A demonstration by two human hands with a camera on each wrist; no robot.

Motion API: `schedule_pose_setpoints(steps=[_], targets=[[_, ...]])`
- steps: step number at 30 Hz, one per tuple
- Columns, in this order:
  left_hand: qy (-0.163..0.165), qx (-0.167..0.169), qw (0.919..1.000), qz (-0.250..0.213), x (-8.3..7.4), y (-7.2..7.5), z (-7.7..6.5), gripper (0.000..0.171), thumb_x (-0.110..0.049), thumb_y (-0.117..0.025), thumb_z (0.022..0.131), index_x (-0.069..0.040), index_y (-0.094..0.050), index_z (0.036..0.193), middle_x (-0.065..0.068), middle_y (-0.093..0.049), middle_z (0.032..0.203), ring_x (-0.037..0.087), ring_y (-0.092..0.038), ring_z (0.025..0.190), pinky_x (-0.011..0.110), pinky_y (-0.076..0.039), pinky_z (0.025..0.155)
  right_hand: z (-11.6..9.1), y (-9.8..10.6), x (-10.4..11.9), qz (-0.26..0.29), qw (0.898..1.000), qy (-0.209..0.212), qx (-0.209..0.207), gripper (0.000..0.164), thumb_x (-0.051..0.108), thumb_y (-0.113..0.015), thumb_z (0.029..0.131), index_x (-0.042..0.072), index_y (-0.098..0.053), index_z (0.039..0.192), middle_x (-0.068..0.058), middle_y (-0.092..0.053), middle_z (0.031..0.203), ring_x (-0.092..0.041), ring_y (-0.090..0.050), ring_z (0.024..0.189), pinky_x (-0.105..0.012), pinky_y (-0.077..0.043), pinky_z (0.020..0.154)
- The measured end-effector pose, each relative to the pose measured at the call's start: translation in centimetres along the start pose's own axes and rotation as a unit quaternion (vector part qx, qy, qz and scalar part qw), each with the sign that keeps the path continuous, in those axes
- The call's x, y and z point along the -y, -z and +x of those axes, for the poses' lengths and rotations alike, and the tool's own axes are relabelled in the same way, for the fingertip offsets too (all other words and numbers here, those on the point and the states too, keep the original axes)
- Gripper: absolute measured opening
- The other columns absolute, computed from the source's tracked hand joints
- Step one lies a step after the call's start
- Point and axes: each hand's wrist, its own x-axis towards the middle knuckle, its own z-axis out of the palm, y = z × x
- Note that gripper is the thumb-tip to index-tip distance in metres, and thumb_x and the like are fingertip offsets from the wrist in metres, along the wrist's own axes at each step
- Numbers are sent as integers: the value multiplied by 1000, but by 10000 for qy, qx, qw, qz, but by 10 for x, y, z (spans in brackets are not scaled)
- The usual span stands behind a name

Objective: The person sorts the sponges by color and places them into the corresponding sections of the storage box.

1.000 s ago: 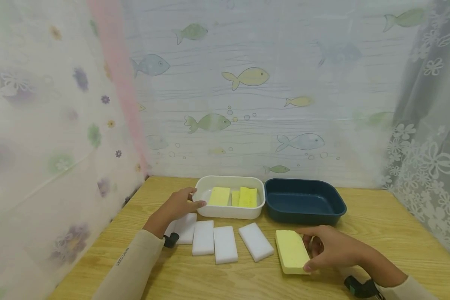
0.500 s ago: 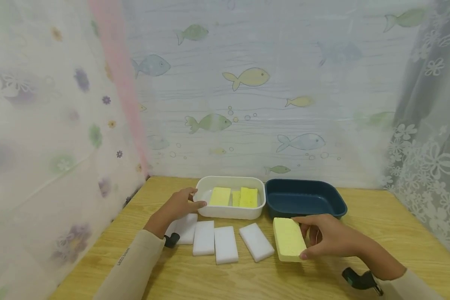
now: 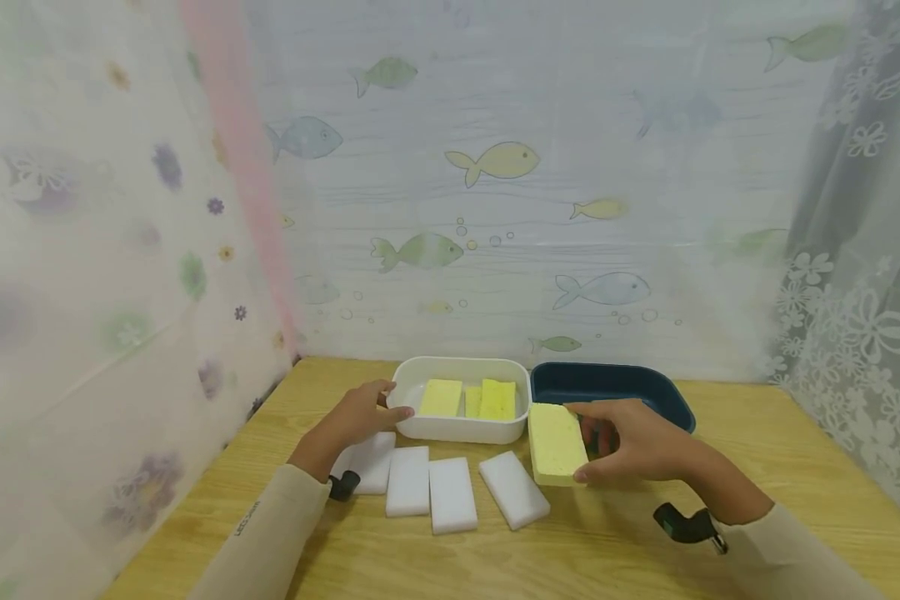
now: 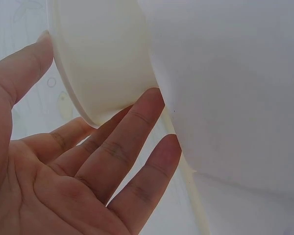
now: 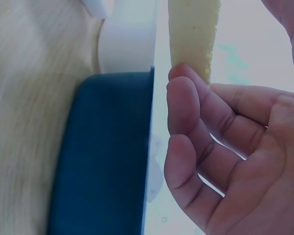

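My right hand (image 3: 630,437) pinches a thick pale-yellow sponge (image 3: 557,446) by its right side, thumb at the lower corner and fingers at the upper. The sponge is raised in front of the place where the white plastic tub (image 3: 450,431) and dark blue tub (image 3: 607,372) meet. In the right wrist view its end (image 5: 193,34) shows above the curled fingers. My left hand (image 3: 352,414) holds the white tub's left end, thumb at the front, fingers round the side. Inside that tub are a pale-yellow sponge (image 3: 441,398) and brighter yellow sponges (image 3: 497,400).
Several white sponge blocks (image 3: 453,494) lie in a loose row on the wooden table (image 3: 495,567) before the tubs. One white block (image 3: 514,490) lies just below the raised sponge. A fish-patterned curtain (image 3: 495,250) hangs behind the table, with flowered curtains at both sides.
My right hand has lifted the pale-yellow sponge off the table and moved it up and leftward, now partly in front of the blue tub. The left hand stays at the white tub.
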Motion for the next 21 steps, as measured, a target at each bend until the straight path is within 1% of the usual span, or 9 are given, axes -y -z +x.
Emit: schedule_pose_setpoints(steps=[5, 11, 16, 21], targets=[[-41, -7, 10000, -22, -1, 1, -2, 80, -53, -67, 83, -10, -40, 144, 17, -57, 128, 24, -57, 110, 46, -48, 89, 12, 3, 5, -307, 9994, -110, -145, 84, 59, -76, 70, 22, -47, 140, 10, -62, 87, -7, -57, 68, -25, -48, 58], [-54, 16, 10000, -47, 0, 1, -2, 80, -53, -67, 83, -10, -40, 144, 17, -57, 128, 23, -58, 109, 44, -49, 87, 25, 6, 10, -426, 9987, -274, -79, 88, 63, -75, 68, 25, -45, 141, 12, -61, 92, -7, -58, 73, -25, -48, 62], [-61, 31, 10000, -63, -1, 1, -2, 80, -53, -68, 83, -9, -40, 144, 16, -57, 127, 22, -58, 108, 44, -49, 87, 37, 8, 10, -550, 9978, -368, -95, 90, 64, -75, 67, 24, -44, 142, 8, -63, 94, -4, -59, 74, -25, -49, 66], [-50, 39, 9999, -88, -1, 1, -2, 80, -53, -68, 82, -9, -40, 144, 16, -58, 127, 21, -59, 105, 42, -50, 85, 48, 11, 10, -503, 9973, -541, -46, 92, 62, -76, 67, 22, -43, 143, 5, -63, 96, -7, -60, 75, -27, -49, 66]])
